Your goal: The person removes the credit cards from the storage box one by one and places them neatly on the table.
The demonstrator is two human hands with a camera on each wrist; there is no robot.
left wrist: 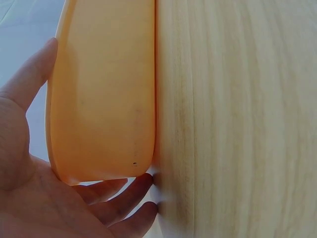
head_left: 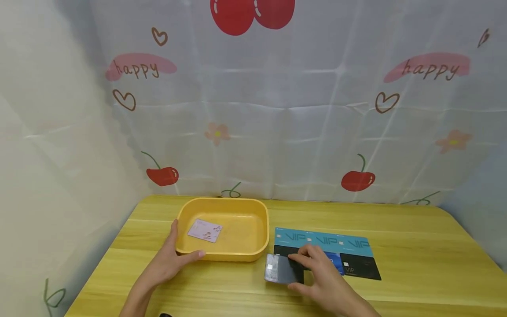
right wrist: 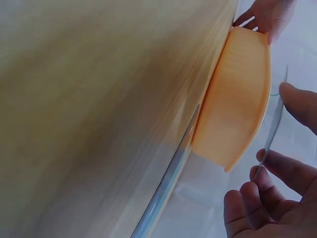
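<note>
The left hand (head_left: 168,259) grips the front left corner of a yellow plastic tray (head_left: 225,256), thumb along the front rim. In the left wrist view its fingers bend around the end wall of the tray (left wrist: 104,99). A pale pink card (head_left: 204,230) with a small printed picture lies inside the tray, toward the left. Between thumb and fingertips, the right hand (head_left: 322,279) pinches a dark card (head_left: 279,269) with a chip. That card (right wrist: 274,126) appears edge-on in the right wrist view, raised above the table.
Right of the tray, a row of teal VIP cards (head_left: 326,241) lies on the wooden table (head_left: 428,246). Before it lie a black VIP card (head_left: 360,266) and a blue card (head_left: 336,263), partly behind the right hand. A printed curtain (head_left: 277,132) hangs behind the table.
</note>
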